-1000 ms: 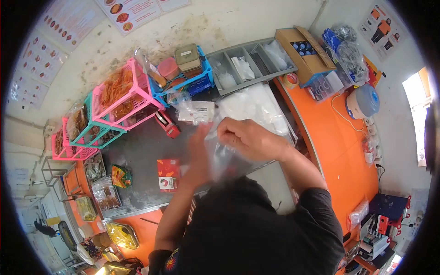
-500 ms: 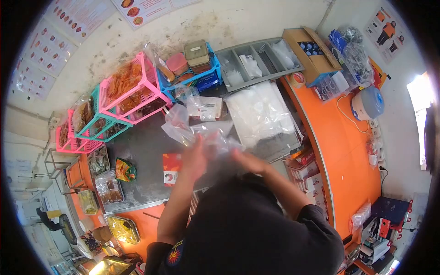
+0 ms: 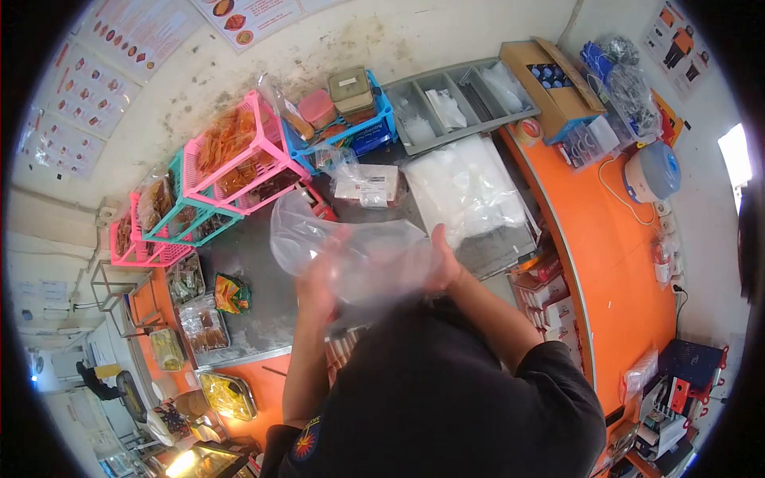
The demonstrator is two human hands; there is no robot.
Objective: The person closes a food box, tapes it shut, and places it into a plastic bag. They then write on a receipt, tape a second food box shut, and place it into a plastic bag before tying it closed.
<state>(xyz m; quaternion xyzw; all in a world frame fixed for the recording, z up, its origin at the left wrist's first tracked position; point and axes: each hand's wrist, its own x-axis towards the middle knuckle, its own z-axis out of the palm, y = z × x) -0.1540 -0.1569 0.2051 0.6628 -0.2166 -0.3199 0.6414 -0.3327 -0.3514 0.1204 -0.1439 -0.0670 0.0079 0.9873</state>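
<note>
A clear plastic bag (image 3: 374,255), spread wide and blurred by motion, hangs between my two hands over the dark counter (image 3: 263,263). My left hand (image 3: 319,283) is closed on its left side, with the fingers partly smeared. On the right side, my right hand (image 3: 444,259) grips the bag's edge. A stack of clear plastic bags (image 3: 466,191) lies just beyond my right hand. Behind the held bag sits a white labelled package (image 3: 370,186). The bag hides part of the counter under it.
Pink basket (image 3: 267,147), teal basket (image 3: 179,199) and blue basket (image 3: 382,119) stand along the wall. A grey divided tray (image 3: 414,147) and a cardboard box (image 3: 518,60) are at the back. A green and orange packet (image 3: 232,294) lies left. An orange counter (image 3: 621,279) runs along the right.
My hands have moved farther apart, and the bunched bag between them is now spread wide. The red card beside my left forearm is no longer visible. The view has shifted slightly.
</note>
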